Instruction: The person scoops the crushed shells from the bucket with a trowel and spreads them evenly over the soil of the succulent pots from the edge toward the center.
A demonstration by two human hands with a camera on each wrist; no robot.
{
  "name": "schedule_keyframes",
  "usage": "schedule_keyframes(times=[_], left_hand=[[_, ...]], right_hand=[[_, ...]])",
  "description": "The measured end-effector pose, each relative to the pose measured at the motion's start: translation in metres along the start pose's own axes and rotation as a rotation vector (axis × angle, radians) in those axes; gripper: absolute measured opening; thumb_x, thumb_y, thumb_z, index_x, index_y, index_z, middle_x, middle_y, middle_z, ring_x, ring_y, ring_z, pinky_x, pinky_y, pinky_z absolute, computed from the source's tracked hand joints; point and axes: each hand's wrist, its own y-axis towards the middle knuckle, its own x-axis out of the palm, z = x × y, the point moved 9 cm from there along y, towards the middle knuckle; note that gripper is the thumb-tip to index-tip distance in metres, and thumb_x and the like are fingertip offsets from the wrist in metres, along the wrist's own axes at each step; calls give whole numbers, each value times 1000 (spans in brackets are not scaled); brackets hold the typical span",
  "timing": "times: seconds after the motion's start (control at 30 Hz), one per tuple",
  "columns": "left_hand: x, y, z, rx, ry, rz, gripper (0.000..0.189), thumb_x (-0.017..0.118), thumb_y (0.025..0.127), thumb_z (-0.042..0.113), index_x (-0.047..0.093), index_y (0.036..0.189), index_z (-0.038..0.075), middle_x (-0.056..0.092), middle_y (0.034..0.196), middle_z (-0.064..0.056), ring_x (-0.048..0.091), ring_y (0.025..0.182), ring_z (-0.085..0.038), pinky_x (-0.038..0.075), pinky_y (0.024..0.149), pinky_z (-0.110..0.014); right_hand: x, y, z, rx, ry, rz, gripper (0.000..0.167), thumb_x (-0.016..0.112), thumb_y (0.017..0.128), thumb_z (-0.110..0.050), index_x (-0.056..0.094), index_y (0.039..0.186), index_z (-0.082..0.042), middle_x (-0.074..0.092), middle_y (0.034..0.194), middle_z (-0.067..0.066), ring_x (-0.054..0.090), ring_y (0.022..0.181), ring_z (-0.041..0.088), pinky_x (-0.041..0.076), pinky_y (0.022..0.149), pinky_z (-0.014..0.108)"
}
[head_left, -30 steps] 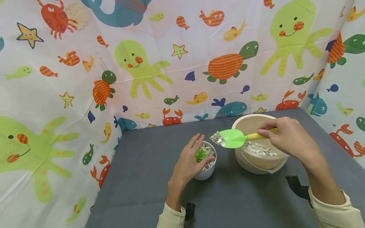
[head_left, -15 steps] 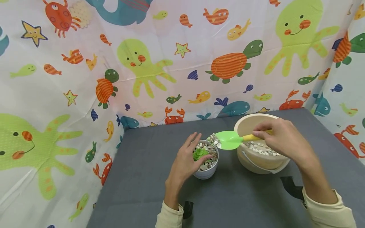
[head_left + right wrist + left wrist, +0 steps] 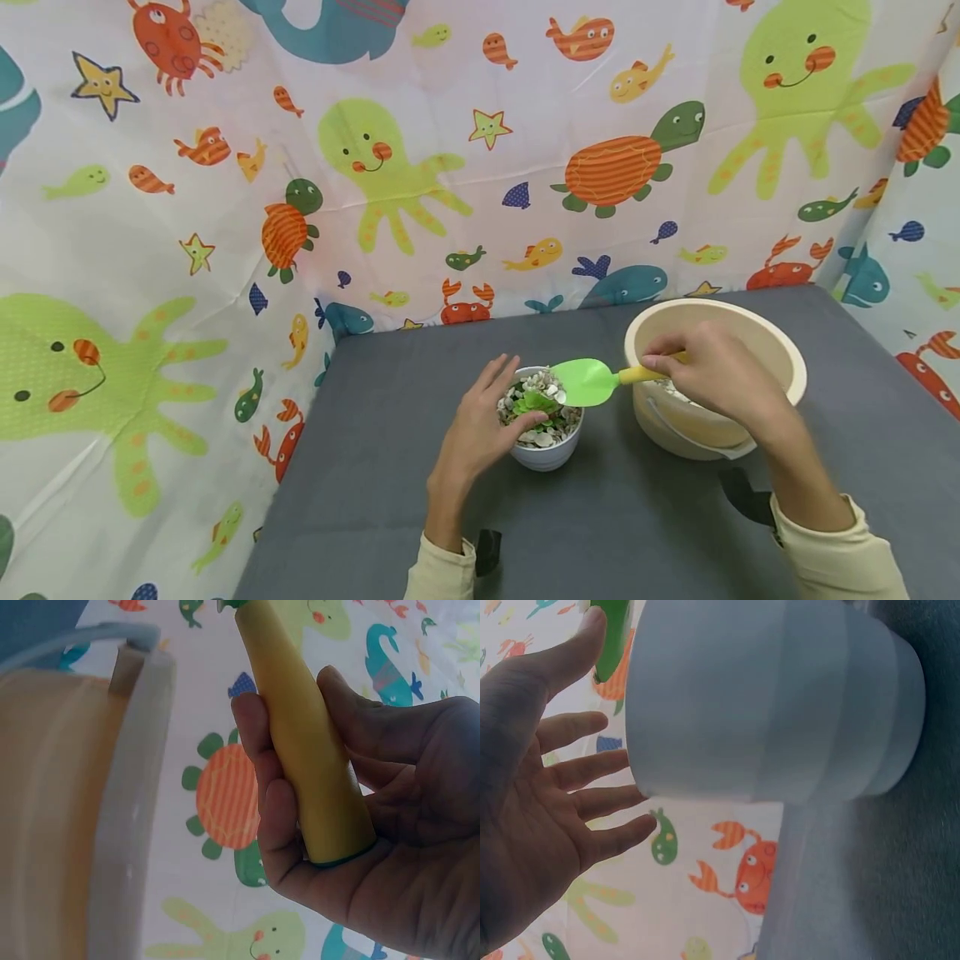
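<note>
A small white pot (image 3: pixel 546 458) holds a green plant (image 3: pixel 536 403) and pale pebbles (image 3: pixel 551 435). My left hand (image 3: pixel 480 429) is at its left side, fingers extended and thumb over the rim. In the left wrist view, the fingers lie close to the pot's wall (image 3: pixel 727 712); contact is unclear. My right hand (image 3: pixel 708 367) grips the yellow handle of a trowel (image 3: pixel 588 383). The green blade overlaps the pot's right rim, its tip over the pebbles. Curled fingers and thumb surround the handle (image 3: pixel 307 742) in the right wrist view.
To the right stands a cream bucket (image 3: pixel 797 375) with a pale carrying handle, partly hidden by my right hand and forearm. Pot and bucket share a grey tabletop (image 3: pixel 390 450). A curtain (image 3: pixel 420 192) printed with sea animals rises behind and at both sides.
The trowel has moved left and down from beside the pot to over it. The pebbles from its blade tip are now heaped by the plant. My left hand has stayed at the pot.
</note>
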Motion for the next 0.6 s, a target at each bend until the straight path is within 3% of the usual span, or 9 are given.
schedule_keyframes(times=[0.23, 0.43, 0.6], left_hand=[[-3, -7, -15, -19, -19, -34, 96, 86, 84, 46, 39, 163, 18, 39, 169, -8, 42, 155, -33, 45, 118, -57], [2, -10, -27, -75, -42, -104, 113, 92, 75, 51, 31, 166, 24, 31, 173, -1, 32, 161, -29, 41, 122, -57], [8, -10, -32, -103, -91, -170, 122, 95, 71, 49, 25, 167, 21, 24, 176, -2, 28, 162, -29, 39, 123, -56]], right_hand=[[22, 9, -9, 1, 17, -69, 9, 75, 94, -10, 82, 94, -4, 79, 86, 8, 61, 79, 19, 46, 62, 27], [37, 20, -18, 5, -2, -119, 12, 74, 95, -10, 82, 97, -2, 79, 89, 9, 63, 78, 19, 49, 66, 29], [48, 30, -27, 41, -37, -155, 12, 74, 95, -9, 82, 98, -1, 79, 90, 12, 63, 75, 19, 50, 64, 29]])
